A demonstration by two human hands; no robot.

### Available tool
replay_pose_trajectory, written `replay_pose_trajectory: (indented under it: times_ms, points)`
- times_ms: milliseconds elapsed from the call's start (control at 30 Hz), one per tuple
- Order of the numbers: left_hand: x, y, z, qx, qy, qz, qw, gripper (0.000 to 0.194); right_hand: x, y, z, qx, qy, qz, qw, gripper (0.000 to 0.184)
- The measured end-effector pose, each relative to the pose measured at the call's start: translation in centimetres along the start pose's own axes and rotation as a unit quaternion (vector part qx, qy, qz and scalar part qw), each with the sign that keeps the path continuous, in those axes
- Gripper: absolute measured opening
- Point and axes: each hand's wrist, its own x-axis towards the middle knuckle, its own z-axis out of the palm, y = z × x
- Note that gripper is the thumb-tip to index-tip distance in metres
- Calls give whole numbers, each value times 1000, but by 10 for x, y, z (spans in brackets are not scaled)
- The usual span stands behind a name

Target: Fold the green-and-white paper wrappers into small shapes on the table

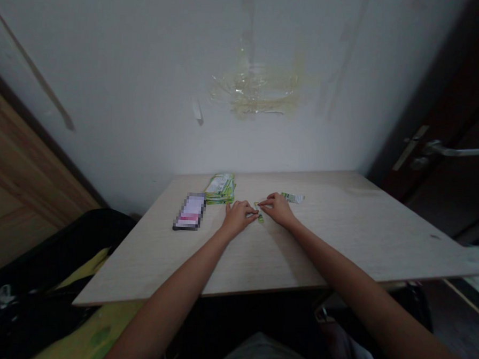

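A small green-and-white packet (260, 218) lies low over the table, between my hands and partly covered by my fingers. My left hand (238, 217) has its thumb and fingertips closed on the packet's left side. From the other side, my right hand (277, 207) pinches its upper end, where a thin pale green edge shows. Just beyond my right hand a flat green-and-clear wrapper (293, 198) rests on the table. Left of my left hand sits a stack of green-and-white packets (220, 187). The print on all of them is too small to read.
The pale wooden table (333, 232) meets a wall with peeling tape (264, 89). A phone (190, 212) with a blurred screen lies at the left, touching the packet stack. A dark door with a metal handle (458, 152) stands at the right. Dark and yellow-green fabric (99, 327) hangs lower left.
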Motion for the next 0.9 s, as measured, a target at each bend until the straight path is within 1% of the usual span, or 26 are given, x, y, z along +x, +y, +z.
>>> replay_pose_trajectory:
  times_ms: [233,367,600,900]
  points:
    - [-1,1,0,-9,0,-4,1000,20,1,0,0,9,11,6,1000,24]
    - [-1,2,-2,-2,-2,-3,1000,20,2,2,0,13,1,1,1000,24]
    - [-1,1,-1,5,-4,1,1000,21,1,7,-2,7,-19,-21,1000,29]
    - [-1,-2,1,-2,2,2,1000,21,-6,3,-10,-10,-48,-43,998,36]
